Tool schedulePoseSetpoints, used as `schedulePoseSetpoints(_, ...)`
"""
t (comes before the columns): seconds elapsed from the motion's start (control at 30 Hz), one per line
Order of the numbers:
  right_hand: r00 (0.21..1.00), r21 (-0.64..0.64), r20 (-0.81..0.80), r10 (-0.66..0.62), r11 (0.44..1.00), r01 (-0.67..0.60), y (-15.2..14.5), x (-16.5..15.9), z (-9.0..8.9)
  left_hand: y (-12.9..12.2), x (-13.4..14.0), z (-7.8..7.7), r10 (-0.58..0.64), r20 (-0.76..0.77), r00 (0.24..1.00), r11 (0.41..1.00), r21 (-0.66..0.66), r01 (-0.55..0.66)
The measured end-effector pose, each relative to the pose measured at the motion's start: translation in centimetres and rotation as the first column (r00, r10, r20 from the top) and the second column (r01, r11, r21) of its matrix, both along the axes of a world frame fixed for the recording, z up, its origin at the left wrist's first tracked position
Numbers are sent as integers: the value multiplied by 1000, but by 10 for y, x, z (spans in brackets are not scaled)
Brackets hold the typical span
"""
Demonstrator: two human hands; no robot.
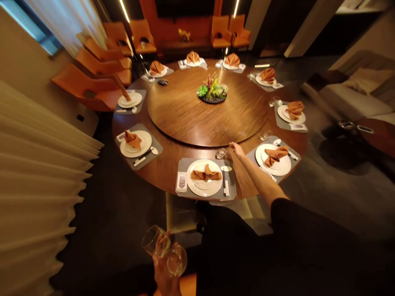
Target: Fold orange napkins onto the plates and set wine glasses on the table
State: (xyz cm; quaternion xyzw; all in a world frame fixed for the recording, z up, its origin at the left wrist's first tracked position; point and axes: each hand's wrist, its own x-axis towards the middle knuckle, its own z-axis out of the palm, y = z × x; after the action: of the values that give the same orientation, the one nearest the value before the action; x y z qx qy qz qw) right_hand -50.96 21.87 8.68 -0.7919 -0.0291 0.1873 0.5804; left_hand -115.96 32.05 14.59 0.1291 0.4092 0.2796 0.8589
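Low in the view, my left hand point(165, 273) is closed around clear drinking glasses; one glass point(152, 240) tilts to the left and another glass point(177, 262) shows its round rim. My fingers partly cover them. My right hand point(237, 149) reaches over the table with its fingers stretched out and nothing visible in them. Just left of and below it, a small clear glass point(221, 153) stands on the wood. The nearest setting has a white plate point(204, 191) with a folded orange napkin point(206, 173), a spoon point(226, 168) and black chopsticks point(224, 183) on a grey placemat point(182, 165).
A round turntable point(185, 119) carries a plant centrepiece point(212, 91). Similar settings ring the table, with another glass point(265, 135) by the right-hand plate point(285, 166). Orange chairs point(89, 88) line the left, a curtain point(37, 197) hangs there, and a sofa point(358, 90) stands right.
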Motion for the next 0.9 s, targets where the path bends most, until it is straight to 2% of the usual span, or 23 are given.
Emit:
schedulePoseSetpoints(0.1, 982, -48, -190, 1, 999, -10, 19, 41, -12, 25, 19, 13, 44, -105, 994, 996, 84, -35)
schedulePoseSetpoints(0.23, 888, -52, -457, 40, 996, -72, 25, 62, -41, 58, 41, 20, -54, -164, 985, 995, 76, 67)
schedulePoseSetpoints(0.37, 846, -60, -523, 101, 986, -155, 26, 58, -70, 86, 66, 16, -80, -188, 979, 996, 21, 85)
schedulePoseSetpoints(0.5, 853, -41, -499, 152, 979, -199, 22, 52, -88, 111, 96, 12, -169, -64, 983, 984, -72, 165)
schedulePoseSetpoints(0.63, 880, -60, -450, 151, 978, -199, 19, 49, -89, 131, 131, 12, -193, -4, 981, 976, -101, 192)
schedulePoseSetpoints(0.77, 906, -70, -412, 98, 988, -139, 14, 43, -78, 143, 166, 18, -236, 4, 972, 969, -75, 235)
schedulePoseSetpoints(0.9, 946, -116, -320, -43, 993, 6, -19, 22, -58, 149, 188, 24, -226, -40, 973, 974, -39, 225)
